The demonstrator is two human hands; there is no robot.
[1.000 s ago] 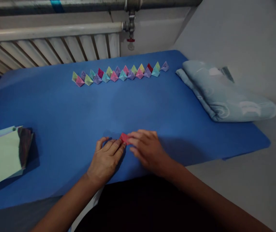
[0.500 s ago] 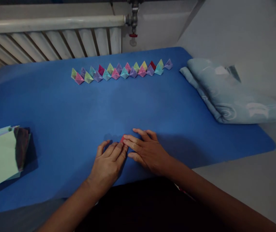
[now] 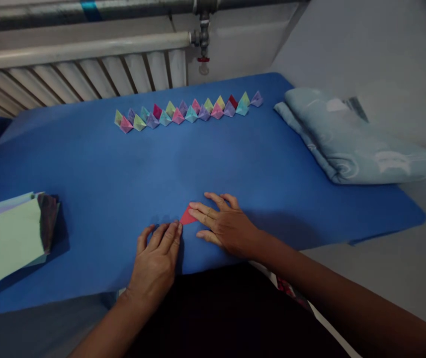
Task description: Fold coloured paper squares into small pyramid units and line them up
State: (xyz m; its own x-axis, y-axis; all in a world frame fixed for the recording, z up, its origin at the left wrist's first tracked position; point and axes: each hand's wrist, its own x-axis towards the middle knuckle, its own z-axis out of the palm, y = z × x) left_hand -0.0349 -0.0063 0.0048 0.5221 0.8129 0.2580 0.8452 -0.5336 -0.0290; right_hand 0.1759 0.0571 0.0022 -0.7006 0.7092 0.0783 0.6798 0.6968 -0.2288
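A small folded piece of red paper [image 3: 187, 216] lies flat on the blue table [image 3: 130, 169], close to its near edge. The fingers of my right hand [image 3: 225, 223] are spread, with the fingertips pressing on the paper's right side. My left hand [image 3: 159, 256] rests at the paper's left corner, its fingers stretched out and the fingertips touching that corner. Part of the paper is hidden under my right fingertips. Farther back stand small folded paper shapes [image 3: 178, 117] in pink, green, blue, purple and red, set in two staggered rows.
A stack of coloured paper sheets [image 3: 6, 243] lies at the left. On the right, a folded light-blue blanket [image 3: 354, 141] covers part of the table and hangs past its edge. Behind the table are a white radiator [image 3: 86, 77] and a valve with a red handle [image 3: 203, 59].
My left hand has slid left and slightly down, uncovering more of the red paper. My right hand stays on the paper. The whole view has shifted slightly.
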